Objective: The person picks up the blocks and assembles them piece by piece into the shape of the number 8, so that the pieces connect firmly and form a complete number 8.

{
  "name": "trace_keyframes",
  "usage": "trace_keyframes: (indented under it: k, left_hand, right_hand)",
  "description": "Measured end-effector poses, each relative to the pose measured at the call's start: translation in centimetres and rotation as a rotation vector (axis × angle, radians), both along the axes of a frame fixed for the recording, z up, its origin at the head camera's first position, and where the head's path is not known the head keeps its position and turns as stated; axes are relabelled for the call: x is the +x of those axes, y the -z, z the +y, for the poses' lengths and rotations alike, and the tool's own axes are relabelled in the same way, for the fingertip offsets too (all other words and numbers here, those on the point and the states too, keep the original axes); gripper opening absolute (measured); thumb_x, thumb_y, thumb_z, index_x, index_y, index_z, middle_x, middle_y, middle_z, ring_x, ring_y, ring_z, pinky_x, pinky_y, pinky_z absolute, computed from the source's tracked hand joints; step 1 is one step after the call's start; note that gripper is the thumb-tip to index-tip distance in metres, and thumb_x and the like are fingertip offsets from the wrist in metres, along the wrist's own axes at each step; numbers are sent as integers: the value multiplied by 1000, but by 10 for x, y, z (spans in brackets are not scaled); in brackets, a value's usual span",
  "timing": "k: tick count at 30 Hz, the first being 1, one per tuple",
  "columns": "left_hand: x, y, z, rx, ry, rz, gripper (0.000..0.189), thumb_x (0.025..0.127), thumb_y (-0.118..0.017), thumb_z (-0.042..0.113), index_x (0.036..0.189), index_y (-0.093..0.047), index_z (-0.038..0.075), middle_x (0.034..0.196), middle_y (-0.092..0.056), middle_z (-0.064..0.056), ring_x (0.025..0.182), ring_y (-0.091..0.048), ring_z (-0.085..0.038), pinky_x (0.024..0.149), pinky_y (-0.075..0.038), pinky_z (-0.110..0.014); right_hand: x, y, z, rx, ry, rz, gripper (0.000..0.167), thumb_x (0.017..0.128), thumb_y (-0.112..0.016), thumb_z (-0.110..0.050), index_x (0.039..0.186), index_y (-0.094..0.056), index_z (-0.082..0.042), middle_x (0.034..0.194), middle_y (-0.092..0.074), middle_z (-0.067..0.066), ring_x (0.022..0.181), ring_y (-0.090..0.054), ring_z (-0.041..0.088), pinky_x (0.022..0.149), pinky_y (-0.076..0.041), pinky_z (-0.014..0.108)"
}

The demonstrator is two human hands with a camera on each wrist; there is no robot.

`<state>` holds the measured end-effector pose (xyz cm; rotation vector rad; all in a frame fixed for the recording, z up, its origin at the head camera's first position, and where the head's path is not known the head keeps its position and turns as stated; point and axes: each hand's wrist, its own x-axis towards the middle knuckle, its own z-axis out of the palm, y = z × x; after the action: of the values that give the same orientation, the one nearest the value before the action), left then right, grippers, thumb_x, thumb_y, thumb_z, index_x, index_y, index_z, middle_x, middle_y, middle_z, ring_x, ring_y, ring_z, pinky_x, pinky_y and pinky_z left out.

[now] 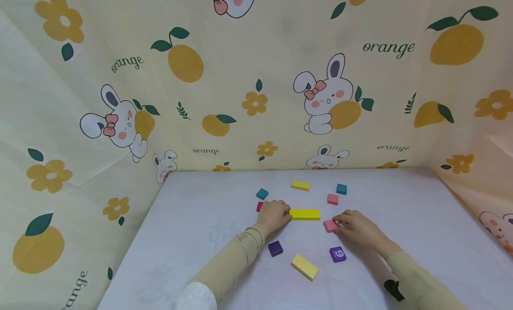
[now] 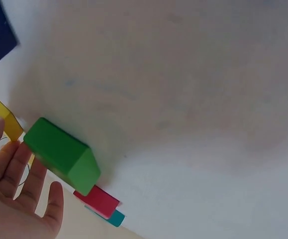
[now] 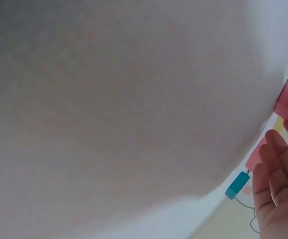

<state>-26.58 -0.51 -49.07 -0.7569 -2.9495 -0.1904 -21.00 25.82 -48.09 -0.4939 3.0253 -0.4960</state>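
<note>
My left hand (image 1: 273, 217) pinches the left end of a long bright yellow block (image 1: 305, 214) lying on the table. A green block (image 2: 61, 154) sits close to the left fingertips in the left wrist view; the hand hides it in the head view. Just beyond are a red block (image 2: 98, 201) and a teal block (image 2: 115, 218). My right hand (image 1: 360, 230) pinches a pink block (image 1: 330, 226) between thumb and fingers, right of the yellow one. Behind it lies another pink block (image 1: 332, 199), with a teal block (image 1: 341, 189) farther back.
A pale yellow block (image 1: 300, 185) lies at the back and another (image 1: 304, 267) at the front. A dark purple block (image 1: 275, 248) and a purple block with a number (image 1: 338, 254) flank the front one. A patterned cloth (image 1: 224, 96) hangs behind the white table (image 1: 180, 238).
</note>
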Motion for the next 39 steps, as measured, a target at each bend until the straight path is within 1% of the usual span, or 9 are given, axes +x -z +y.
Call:
trace_keyframes:
  k: [4, 11, 20, 25, 30, 34, 39]
  left_hand:
    - [1, 2, -1, 3, -7, 2, 27, 86, -63, 37, 107, -69, 22, 99, -70, 7, 84, -62, -10, 72, -42, -26]
    - [1, 1, 0, 4, -14, -14, 27, 86, -62, 37, 108, -69, 22, 99, -69, 8, 85, -62, -10, 75, -44, -27]
    - [1, 2, 1, 3, -11, 6, 26, 86, -62, 37, 107, -69, 22, 96, -70, 8, 82, -61, -10, 71, -42, -24]
    - [2, 0, 0, 11, -15, 0, 26, 86, -63, 37, 106, -70, 22, 95, -70, 8, 82, -61, -10, 71, -42, -25]
    - [2, 1, 0, 7, -13, 6, 26, 86, -62, 37, 106, -70, 22, 95, -70, 8, 82, -61, -10, 72, -42, -25]
    - [2, 2, 0, 5, -10, 13, 26, 86, -62, 37, 105, -70, 22, 95, -70, 8, 81, -61, -10, 72, -42, -25]
    - [2, 2, -1, 15, -5, 19, 26, 86, -62, 37, 106, -70, 22, 95, -70, 7, 82, -61, -10, 72, -42, -25]
  right_hand:
    - [-2, -1, -2, -2, 2, 2, 32, 82, -70, -26, 110, -67, -10, 102, -65, 5, 91, -57, 19, 81, -52, 40]
    - [-5, -2, -8, 1, 9, -4, 31, 82, -69, -26, 108, -67, -10, 104, -65, 7, 94, -58, 22, 82, -52, 43]
    - [-8, -2, -11, 0, -5, 23, 27, 82, -70, -24, 105, -67, -10, 102, -65, 7, 91, -59, 22, 81, -53, 43]
    - [-9, 1, -10, -3, -5, 14, 28, 81, -70, -23, 105, -67, -9, 102, -65, 7, 91, -59, 22, 81, -53, 43]
    - [-9, 2, -10, -3, 0, 11, 28, 81, -70, -24, 105, -67, -9, 101, -65, 6, 90, -58, 21, 81, -53, 42]
    - [-8, 0, -11, -5, 2, 4, 29, 80, -71, -24, 105, -66, -9, 101, -65, 7, 91, -58, 21, 81, -53, 42]
    - [-8, -4, -12, -12, 4, -23, 31, 81, -71, -27, 107, -66, -9, 105, -64, 8, 95, -58, 24, 83, -52, 44]
